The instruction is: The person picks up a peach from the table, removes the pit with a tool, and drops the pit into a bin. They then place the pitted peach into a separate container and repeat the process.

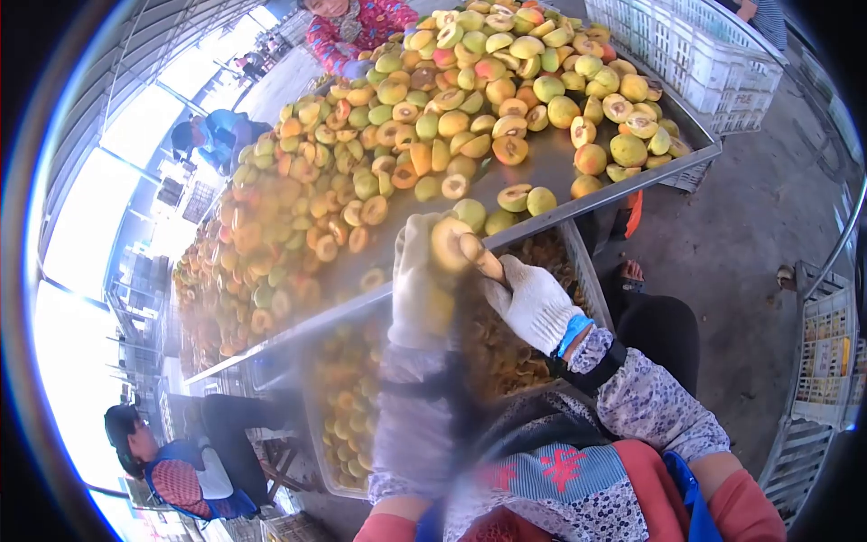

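My left hand, in a whitish glove, grips a peach half just over the near edge of the metal table. My right hand, in a white knitted glove, closes around a short tool with a tan, wood-coloured handle. That tool's end meets the peach half; its working tip is hidden. Many halved peaches, yellow, green and reddish, are heaped on the table, several with brown stones or hollows facing up. A blurred patch covers part of my left forearm.
Below the table edge sit a crate of yellow fruit and a crate of brown scraps. White crates stand at the upper right, more crates at far right. Co-workers are across the table and at left.
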Motion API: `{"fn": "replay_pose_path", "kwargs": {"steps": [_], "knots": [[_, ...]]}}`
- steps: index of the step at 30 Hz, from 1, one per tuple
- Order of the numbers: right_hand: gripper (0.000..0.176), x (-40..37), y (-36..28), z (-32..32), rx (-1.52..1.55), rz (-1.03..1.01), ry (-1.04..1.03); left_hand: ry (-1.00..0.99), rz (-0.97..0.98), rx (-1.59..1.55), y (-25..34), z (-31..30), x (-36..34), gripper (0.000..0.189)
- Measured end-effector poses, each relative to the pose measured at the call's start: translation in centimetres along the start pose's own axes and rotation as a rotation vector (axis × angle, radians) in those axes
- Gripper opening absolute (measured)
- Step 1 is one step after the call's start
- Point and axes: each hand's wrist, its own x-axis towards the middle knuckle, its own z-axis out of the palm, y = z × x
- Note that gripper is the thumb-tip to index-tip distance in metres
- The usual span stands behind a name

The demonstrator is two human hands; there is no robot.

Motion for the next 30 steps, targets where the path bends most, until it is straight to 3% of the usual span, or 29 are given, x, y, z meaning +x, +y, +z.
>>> {"fn": "replay_pose_path", "kwargs": {"steps": [2,3,5,9,12,15,17,21,24,26,30], "knots": [[0.034,0.0,-0.1,0.5,0.033,-0.022,-0.036,0.019,0.458,0.938,-1.2,-1.5,-0.2,0.035],[0.034,0.0,-0.1,0.9,0.03,-0.021,-0.045,0.072,0.511,0.908,-2.0,-2.3,0.3,0.035],[0.034,0.0,0.0,1.6,-0.002,-0.03,-0.046,0.119,0.116,0.001,-1.1,-0.7,-0.5,0.036],[0.033,0.0,0.5,2.7,0.079,-0.053,-0.052,0.114,0.195,0.1,-2.7,-2.8,0.3,0.039],[0.033,-0.2,-0.1,2.2,-0.017,-0.086,-0.038,0.186,0.388,0.531,-4.5,-4.9,1.2,0.043],[0.031,-0.2,-0.2,2.2,-0.115,0.006,-0.097,0.21,0.306,0.288,-4.5,-3.8,0.6,0.047],[0.029,-0.2,0.0,2.4,-0.093,-0.025,-0.103,0.192,-0.027,-0.212,-2.6,-1.8,-0.6,0.047],[0.029,-0.4,0.4,3.0,-0.007,-0.104,-0.071,0.267,-0.011,-0.215,-3.6,-3.0,-0.1,0.044],[0.022,-0.4,0.2,3.0,-0.083,-0.096,-0.07,0.178,0.156,0.097,-4.0,-3.1,-0.9,0.04],[0.03,-0.5,-0.5,2.7,0.024,-0.056,-0.121,0.182,-0.035,-0.148,-3.1,-2.6,-1.1,0.038],[0.031,-1.2,0.0,3.9,0.024,-0.056,-0.143,0.245,0.01,-0.168,-2.9,-2.4,-1.1,0.041]]}}
